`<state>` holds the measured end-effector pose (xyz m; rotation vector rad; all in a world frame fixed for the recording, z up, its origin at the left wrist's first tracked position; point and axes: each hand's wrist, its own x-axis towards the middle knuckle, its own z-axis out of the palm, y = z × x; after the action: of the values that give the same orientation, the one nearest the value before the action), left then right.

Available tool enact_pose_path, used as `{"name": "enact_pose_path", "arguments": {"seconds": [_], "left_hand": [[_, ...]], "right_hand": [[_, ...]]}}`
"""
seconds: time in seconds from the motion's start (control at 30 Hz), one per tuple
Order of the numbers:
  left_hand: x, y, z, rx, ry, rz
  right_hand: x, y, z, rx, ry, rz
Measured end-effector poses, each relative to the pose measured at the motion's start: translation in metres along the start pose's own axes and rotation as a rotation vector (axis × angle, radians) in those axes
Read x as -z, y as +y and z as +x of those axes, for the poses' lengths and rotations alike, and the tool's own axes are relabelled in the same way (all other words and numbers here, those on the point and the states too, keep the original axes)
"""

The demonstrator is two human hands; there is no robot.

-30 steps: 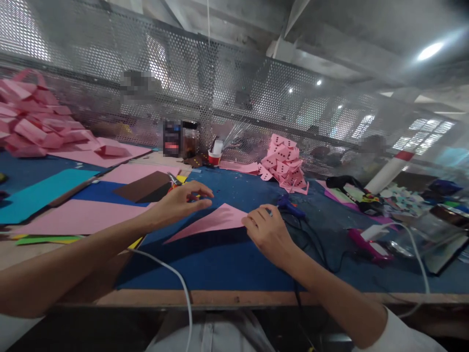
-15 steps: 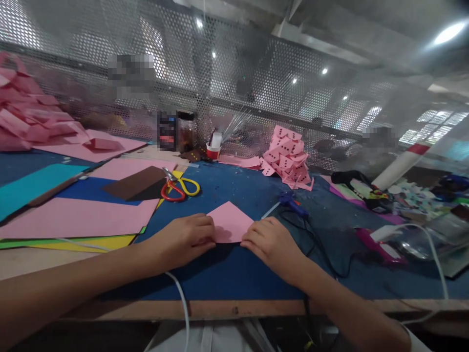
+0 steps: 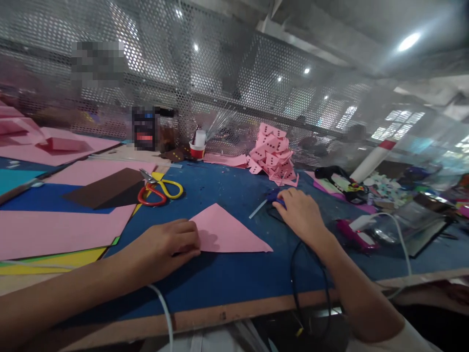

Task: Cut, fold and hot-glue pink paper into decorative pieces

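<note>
A pink sheet of paper (image 3: 227, 232), shaped like a triangle, lies flat on the blue tabletop in front of me. At its left corner my left hand (image 3: 178, 239) has its fingers closed on the paper. Further right, my right hand (image 3: 302, 212) reaches over a blue glue gun (image 3: 274, 195), its fingers curled round the gun's body. A whitish glue stick (image 3: 258, 209) sticks out from the gun toward the lower left. The gun's black cord (image 3: 293, 274) loops down past the table edge. My right palm hides part of the gun.
Scissors (image 3: 159, 188) with red and yellow handles lie beside stacked coloured sheets (image 3: 66, 227). A pile of dotted pink paper pieces (image 3: 273, 154) and a red-and-white cup (image 3: 197, 150) stand at the back. A magenta object (image 3: 357, 237) and a white cable (image 3: 403, 244) lie right.
My right hand has left the paper's right corner and moved up and right onto the glue gun. My left hand stays on the paper. The view has swung right.
</note>
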<state>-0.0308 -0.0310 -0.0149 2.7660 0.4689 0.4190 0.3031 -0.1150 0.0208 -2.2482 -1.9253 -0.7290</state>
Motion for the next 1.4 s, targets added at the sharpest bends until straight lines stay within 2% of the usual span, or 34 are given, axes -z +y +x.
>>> {"name": "enact_pose_path", "arguments": {"seconds": [0.1,0.2,0.5,0.6,0.7,0.73,0.8,0.87,0.97,1.07,1.2,1.4], "left_hand": [[0.001,0.001,0.001,-0.014,0.007,0.006],[0.0,0.0,0.001,-0.025,0.003,0.018],[-0.002,-0.005,0.002,-0.032,-0.005,0.039],[-0.003,-0.005,0.001,-0.039,0.011,0.042],[-0.004,-0.005,0.0,-0.034,0.028,0.038],[-0.005,-0.005,0.0,-0.027,0.034,0.035],[-0.005,-0.004,0.0,-0.005,0.05,0.032],[-0.004,-0.003,0.0,0.021,0.067,0.031],[-0.002,-0.001,0.001,0.045,0.076,0.029],[-0.001,0.0,0.001,0.061,0.067,0.038],[0.001,-0.003,0.0,0.074,0.018,0.012],[0.01,-0.006,0.004,0.163,-0.064,-0.088]], "right_hand": [[-0.013,0.023,0.003,-0.075,-0.16,-0.126],[-0.023,0.034,0.002,-0.096,-0.294,-0.135],[-0.03,0.051,-0.007,-0.182,-0.278,-0.164],[-0.026,0.05,-0.007,-0.19,-0.25,-0.174],[-0.009,0.029,-0.005,-0.148,-0.17,-0.125],[0.0,0.017,-0.005,-0.091,-0.118,0.006],[0.017,-0.012,-0.007,0.116,-0.113,0.369],[0.031,-0.043,-0.012,0.388,-0.206,0.651],[0.034,-0.079,-0.018,0.588,-0.217,0.747],[0.019,-0.094,-0.02,0.642,-0.215,0.696],[0.002,-0.095,-0.02,0.608,-0.221,0.721],[0.001,-0.091,-0.02,0.564,-0.268,0.794]]}}
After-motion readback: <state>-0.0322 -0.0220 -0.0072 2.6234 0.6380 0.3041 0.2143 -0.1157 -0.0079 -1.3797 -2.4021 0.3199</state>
